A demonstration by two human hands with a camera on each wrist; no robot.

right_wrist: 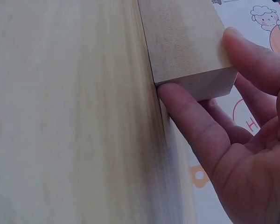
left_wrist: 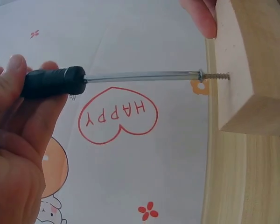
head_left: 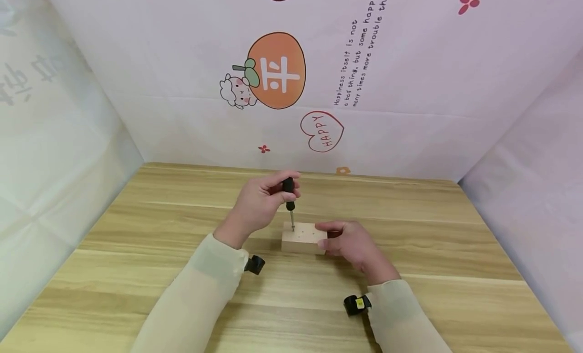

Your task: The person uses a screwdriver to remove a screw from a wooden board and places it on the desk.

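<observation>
My left hand point(head_left: 257, 203) holds a screwdriver point(head_left: 289, 187) by its black handle, thumb and fingers around it. The shaft points down at the left part of a pale wooden block point(head_left: 300, 247). In the left wrist view the screwdriver's tip meets the head of a screw point(left_wrist: 217, 76), which stands partly out of the block's face with its thread showing. Several small dark marks dot that same face. At the block's right end, my right hand point(head_left: 357, 245) grips it. The right wrist view shows the thumb and fingers spread around the end of the block point(right_wrist: 186, 37).
The block rests on a wood-grain table point(head_left: 410, 231). Behind it stands a white printed backdrop point(head_left: 182, 115) with drawings and lettering, and similar sheets rise on both sides. Small black wrist cameras point(head_left: 355, 305) sit at both sleeves.
</observation>
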